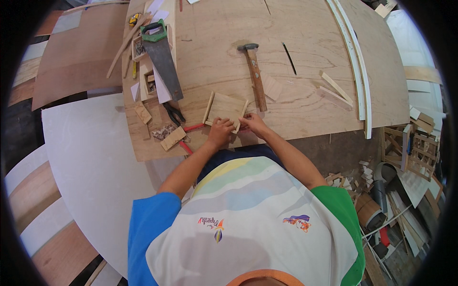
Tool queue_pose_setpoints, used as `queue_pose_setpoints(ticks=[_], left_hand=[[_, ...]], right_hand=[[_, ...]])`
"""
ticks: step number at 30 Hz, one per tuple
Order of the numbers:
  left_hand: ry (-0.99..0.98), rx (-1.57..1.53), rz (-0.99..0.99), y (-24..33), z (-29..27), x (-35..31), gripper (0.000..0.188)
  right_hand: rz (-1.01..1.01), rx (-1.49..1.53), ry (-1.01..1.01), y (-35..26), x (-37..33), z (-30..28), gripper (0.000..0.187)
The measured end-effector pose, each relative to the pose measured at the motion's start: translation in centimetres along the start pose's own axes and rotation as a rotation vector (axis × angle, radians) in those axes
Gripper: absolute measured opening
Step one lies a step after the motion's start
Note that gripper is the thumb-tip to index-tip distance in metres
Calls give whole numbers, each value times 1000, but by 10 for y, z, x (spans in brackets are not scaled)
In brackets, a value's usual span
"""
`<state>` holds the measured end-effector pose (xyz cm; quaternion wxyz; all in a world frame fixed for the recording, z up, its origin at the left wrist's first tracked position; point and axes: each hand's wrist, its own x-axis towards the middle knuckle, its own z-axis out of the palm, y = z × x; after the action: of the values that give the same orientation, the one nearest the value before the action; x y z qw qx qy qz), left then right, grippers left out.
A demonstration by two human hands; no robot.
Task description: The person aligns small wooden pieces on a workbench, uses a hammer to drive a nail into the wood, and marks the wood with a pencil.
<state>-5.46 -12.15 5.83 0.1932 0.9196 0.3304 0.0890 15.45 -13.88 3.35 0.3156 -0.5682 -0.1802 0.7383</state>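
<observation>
On the near edge of the plywood table lies a small shallow wooden tray (pixel 226 106), a flat panel with thin strips along its sides. My left hand (pixel 221 133) is closed over the tray's near edge, its fingers curled on the strip there. At the near right corner, the fingers of my right hand (pixel 254 124) are pinched together; whatever is between them is too small to make out. A hammer (pixel 254 78) with a worn wooden handle lies just beyond my right hand. Left of the tray are pliers (pixel 173 113) with a dark head, and red handles (pixel 194 127) beside my left hand.
A green-handled handsaw (pixel 163 59) rests over wooden boxes at the left. Wood blocks (pixel 172 138) lie near the front edge. Further right are a black pencil (pixel 289 58), thin wood strips (pixel 336 89) and long white strips (pixel 352 66). Offcuts (pixel 367 174) cover the floor at right.
</observation>
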Motion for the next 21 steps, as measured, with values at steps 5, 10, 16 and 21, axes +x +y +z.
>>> queue_pose_setpoints(ticks=[5, 10, 16, 21], left_hand=[[19, 13, -29, 2, 2, 1, 33], [69, 1, 20, -7, 6, -3, 26], [21, 23, 4, -8, -1, 3, 30], [30, -45, -38, -5, -3, 5, 33]], right_hand=[[-31, -20, 39, -3, -4, 3, 41], [-43, -39, 43, -5, -2, 5, 38], [-121, -241, 96, -7, 3, 7, 34], [-86, -113, 78, -5, 3, 6, 34]])
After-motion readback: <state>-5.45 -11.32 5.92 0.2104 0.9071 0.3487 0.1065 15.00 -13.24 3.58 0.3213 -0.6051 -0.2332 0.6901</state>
